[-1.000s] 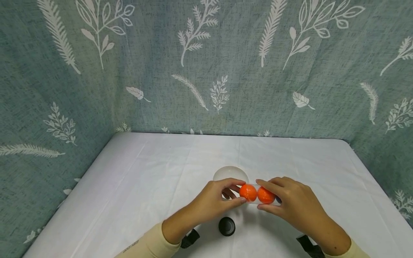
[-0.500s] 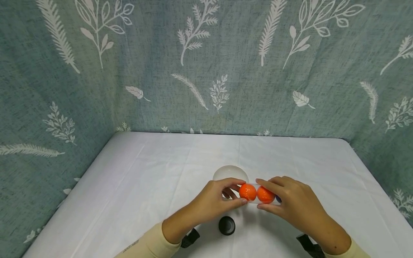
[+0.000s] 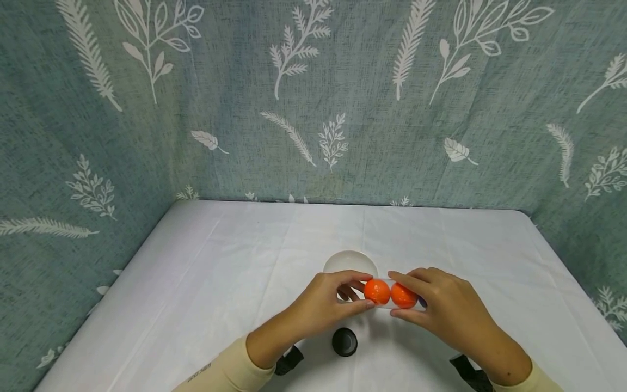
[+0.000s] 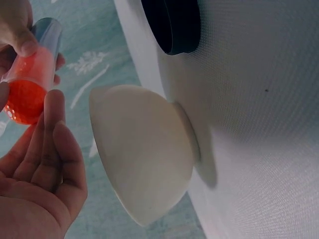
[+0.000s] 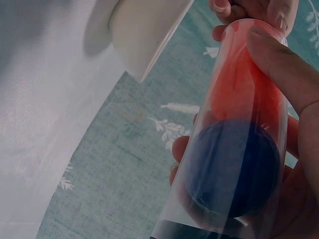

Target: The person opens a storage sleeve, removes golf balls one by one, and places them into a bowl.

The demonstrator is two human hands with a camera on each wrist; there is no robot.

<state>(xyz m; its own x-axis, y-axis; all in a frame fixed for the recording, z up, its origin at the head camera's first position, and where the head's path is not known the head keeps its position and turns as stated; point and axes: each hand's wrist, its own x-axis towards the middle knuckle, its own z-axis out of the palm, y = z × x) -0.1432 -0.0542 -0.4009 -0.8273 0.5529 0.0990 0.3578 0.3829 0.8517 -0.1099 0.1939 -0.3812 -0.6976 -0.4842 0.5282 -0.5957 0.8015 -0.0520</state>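
Observation:
My right hand (image 3: 443, 299) grips a clear tube (image 5: 175, 211) held sideways above the table. Inside it sit an orange ball (image 3: 404, 296) and, deeper in, a dark blue ball (image 5: 232, 167). Another orange ball (image 4: 26, 102) partly sticks out of the tube's left end. My left hand (image 3: 323, 299) pinches that ball between thumb and fingertips. A dark end shows at the bottom of the tube in the right wrist view.
A white bowl (image 4: 144, 149) stands on the white-covered table (image 3: 235, 261), just beyond my hands. Nearer to me lies a round black cap (image 3: 344, 342). Green leaf-patterned cloth (image 3: 313, 130) hangs behind and on both sides of the table.

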